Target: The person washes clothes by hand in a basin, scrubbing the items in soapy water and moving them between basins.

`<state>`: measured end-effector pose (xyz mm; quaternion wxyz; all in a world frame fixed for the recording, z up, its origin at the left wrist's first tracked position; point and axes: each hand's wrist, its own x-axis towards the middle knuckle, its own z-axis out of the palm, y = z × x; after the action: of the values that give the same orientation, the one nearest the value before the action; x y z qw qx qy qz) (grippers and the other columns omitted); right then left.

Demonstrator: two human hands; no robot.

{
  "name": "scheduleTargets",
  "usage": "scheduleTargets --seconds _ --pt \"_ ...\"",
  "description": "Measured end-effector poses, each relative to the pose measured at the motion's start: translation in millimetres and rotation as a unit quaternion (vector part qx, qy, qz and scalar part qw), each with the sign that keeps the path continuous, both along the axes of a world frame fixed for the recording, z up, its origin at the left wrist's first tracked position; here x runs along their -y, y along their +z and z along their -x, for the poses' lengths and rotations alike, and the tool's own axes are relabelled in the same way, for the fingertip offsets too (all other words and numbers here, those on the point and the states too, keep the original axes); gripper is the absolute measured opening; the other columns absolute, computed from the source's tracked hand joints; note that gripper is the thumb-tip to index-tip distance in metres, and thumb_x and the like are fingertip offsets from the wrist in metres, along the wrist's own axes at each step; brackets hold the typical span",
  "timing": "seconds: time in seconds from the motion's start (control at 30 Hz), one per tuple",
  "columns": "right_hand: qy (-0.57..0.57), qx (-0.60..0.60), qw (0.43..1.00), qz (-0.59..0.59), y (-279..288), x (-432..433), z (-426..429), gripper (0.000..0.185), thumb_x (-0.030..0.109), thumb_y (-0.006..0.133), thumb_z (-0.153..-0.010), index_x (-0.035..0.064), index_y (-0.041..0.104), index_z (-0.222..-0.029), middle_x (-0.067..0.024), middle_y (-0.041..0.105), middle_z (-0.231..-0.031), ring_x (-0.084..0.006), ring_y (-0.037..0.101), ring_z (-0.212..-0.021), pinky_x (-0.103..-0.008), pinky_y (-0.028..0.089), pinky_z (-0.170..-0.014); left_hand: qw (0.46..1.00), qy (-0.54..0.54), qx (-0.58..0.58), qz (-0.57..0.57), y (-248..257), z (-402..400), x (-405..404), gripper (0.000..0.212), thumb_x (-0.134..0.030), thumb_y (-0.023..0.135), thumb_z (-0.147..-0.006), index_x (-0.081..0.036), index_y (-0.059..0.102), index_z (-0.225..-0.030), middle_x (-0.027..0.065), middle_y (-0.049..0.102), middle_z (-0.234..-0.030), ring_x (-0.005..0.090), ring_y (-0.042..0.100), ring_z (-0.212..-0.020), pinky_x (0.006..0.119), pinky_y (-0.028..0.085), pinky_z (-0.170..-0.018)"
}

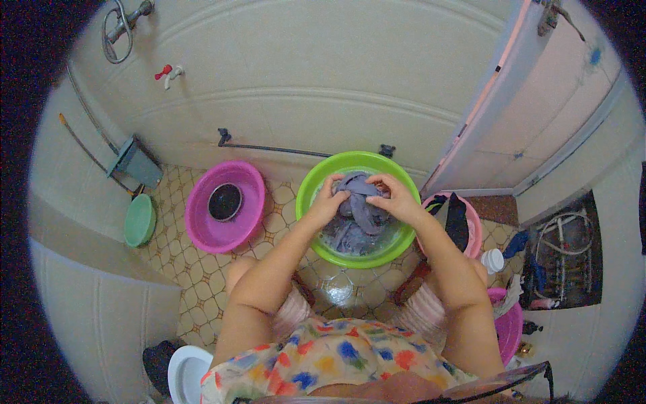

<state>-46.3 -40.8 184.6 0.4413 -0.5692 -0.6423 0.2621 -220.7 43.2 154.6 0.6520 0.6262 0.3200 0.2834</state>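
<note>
A bright green plastic basin (304, 202) stands on the tiled floor in front of me, with soapy water in it. In and above the water is a bunched grey-purple cloth (367, 214), wet and partly under the suds. My left hand (330, 199) grips the cloth's left side, thumb across its top. My right hand (391, 194) holds the right side, fingers curled towards the middle. The raised part of the cloth is folded between both hands; its lower part spreads in the water. What the fingertips do underneath is hidden.
Left of the green basin is a magenta basin (197, 222) holding a dark round bowl (225, 202). To the right, a pink basin (475, 232) holds dark clothes (456, 222), near a white tub (492, 261). A pipe (277, 148) runs low along the wall. A door (484, 96) stands at right.
</note>
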Motion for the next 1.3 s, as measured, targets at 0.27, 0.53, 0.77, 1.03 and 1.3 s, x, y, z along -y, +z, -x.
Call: scheduleTargets --seconds 0.27,0.53,0.77,1.03,1.3 --pt "-0.042 -0.204 0.973 0.099 -6.1 -6.8 -29.8 0.011 0.019 0.051 -0.08 0.0081 0.05 -0.083 0.0042 0.047 -0.071 -0.0071 0.043 -0.069 -0.021 0.036 -0.066 0.996 -0.08 -0.05 0.004 -8.5 25.8 -27.7 0.035 -0.017 0.033 -0.077 0.002 0.05 -0.102 0.0118 0.051 -0.102 0.0179 0.046 -0.091 0.029 0.036 -0.081" --pt "-0.058 -0.211 0.965 0.144 -21.3 -11.3 -22.8 0.015 0.022 0.049 -0.081 0.0085 0.049 -0.076 0.0023 0.046 -0.07 -0.0083 0.042 -0.068 -0.0224 0.036 -0.061 0.957 -0.184 -0.074 -0.212 11.6 6.7 10.2 0.061 -0.01 0.056 -0.067 -0.006 0.031 -0.122 0.0138 0.037 -0.122 0.0248 0.039 -0.11 0.034 0.032 -0.091" --pt "-0.023 -0.202 0.968 0.147 -15.9 -13.9 -11.4 0.014 0.021 0.055 -0.078 0.0082 0.05 -0.082 0.0034 0.048 -0.074 -0.0063 0.043 -0.069 -0.0214 0.036 -0.062 0.966 -0.004 -0.163 -0.2 14.5 -6.3 18.9 0.045 -0.028 0.051 -0.08 -0.001 0.042 -0.114 0.0166 0.049 -0.11 0.0269 0.044 -0.106 0.034 0.033 -0.09" --pt "0.168 0.101 0.965 0.174 -22.0 -7.0 -11.1 0.049 0.029 0.066 -0.066 0.0041 0.052 -0.105 -0.0133 0.057 -0.098 -0.0238 0.053 -0.091 -0.0338 0.039 -0.081 0.986 0.025 0.161 0.045 37.1 21.1 -7.2 0.024 -0.018 0.045 -0.084 -0.003 0.048 -0.103 0.004 0.055 -0.091 0.0125 0.052 -0.082 0.026 0.042 -0.074" --pt "-0.109 0.181 0.976 0.046 -52.4 -4.3 -21.2 0.035 0.026 0.055 -0.075 0.0018 0.051 -0.1 -0.018 0.053 -0.093 -0.0343 0.051 -0.087 -0.0384 0.039 -0.08 0.944 0.137 0.242 0.18 41.9 37.1 -20.9 0.026 -0.02 0.045 -0.083 -0.003 0.046 -0.102 0.008 0.054 -0.096 0.0172 0.053 -0.087 0.029 0.042 -0.077"
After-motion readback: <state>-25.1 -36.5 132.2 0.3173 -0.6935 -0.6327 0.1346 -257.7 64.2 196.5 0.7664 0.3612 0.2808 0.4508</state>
